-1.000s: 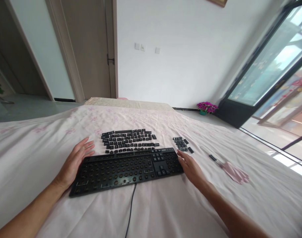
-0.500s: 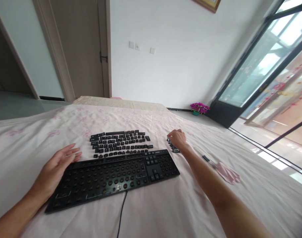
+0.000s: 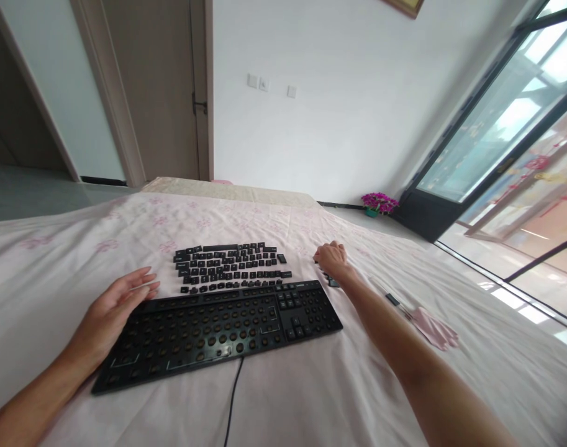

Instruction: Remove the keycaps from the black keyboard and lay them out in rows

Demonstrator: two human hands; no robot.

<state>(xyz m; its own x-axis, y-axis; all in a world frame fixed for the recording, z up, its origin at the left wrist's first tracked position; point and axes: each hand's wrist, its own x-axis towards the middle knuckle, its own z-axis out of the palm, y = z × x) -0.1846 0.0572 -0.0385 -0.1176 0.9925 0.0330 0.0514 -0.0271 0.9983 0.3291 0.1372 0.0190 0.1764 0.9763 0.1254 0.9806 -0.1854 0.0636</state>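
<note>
A black keyboard (image 3: 218,329) lies on a pink bedsheet (image 3: 311,385), most of its keycaps off and the round sockets bare. Just beyond it, the loose keycaps (image 3: 230,267) sit in neat rows. My left hand (image 3: 110,313) rests flat and open against the keyboard's left end. My right hand (image 3: 332,257) is stretched out past the keyboard's far right corner, fingers curled down over a small cluster of keycaps (image 3: 333,283), most of them hidden under it. Whether the fingers hold a cap I cannot tell.
The keyboard's cable (image 3: 231,397) trails toward me. To the right lie a small black tool (image 3: 392,300) and a pink cloth (image 3: 435,329). Beyond the bed are a flower pot (image 3: 379,203), a glass door (image 3: 497,155) and a wooden door (image 3: 162,93).
My right hand left the keyboard's right edge and reached forward onto the small keycap cluster, where it stays. The left hand has barely moved. The view shifted slightly.
</note>
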